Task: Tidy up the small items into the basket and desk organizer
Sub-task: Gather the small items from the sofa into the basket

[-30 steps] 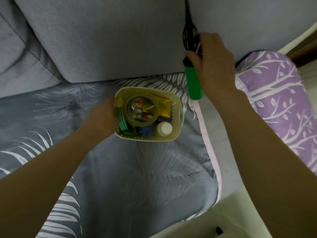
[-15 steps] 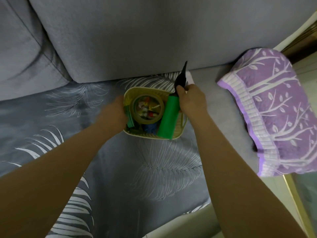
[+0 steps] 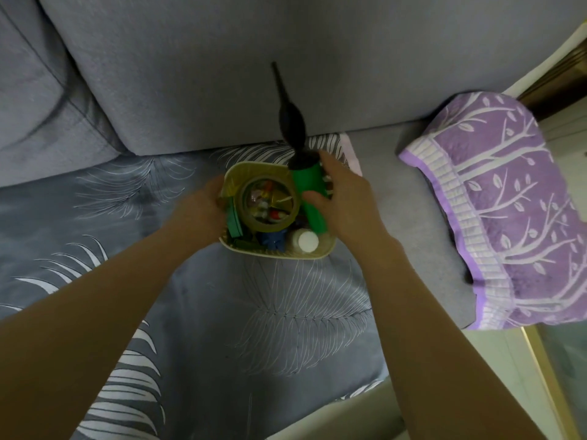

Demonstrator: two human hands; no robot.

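A small cream basket sits on the sofa's grey leaf-patterned cover. Inside it lie a roll of brownish tape, a white-capped bottle, green and blue bits and other small items. A green-handled tool with a black bulb and thin black tip stands slanted in the basket's right side, its tip poking up against the backrest. My right hand curls round the green handle. My left hand holds the basket's left rim.
Grey sofa backrest cushions rise right behind the basket. A purple tree-patterned pillow lies on the seat to the right. The sofa's front edge and pale floor are at the lower right.
My right hand brought the green-handled tool down from the backrest and set it into the basket's right side. My left hand stayed on the basket's left rim.
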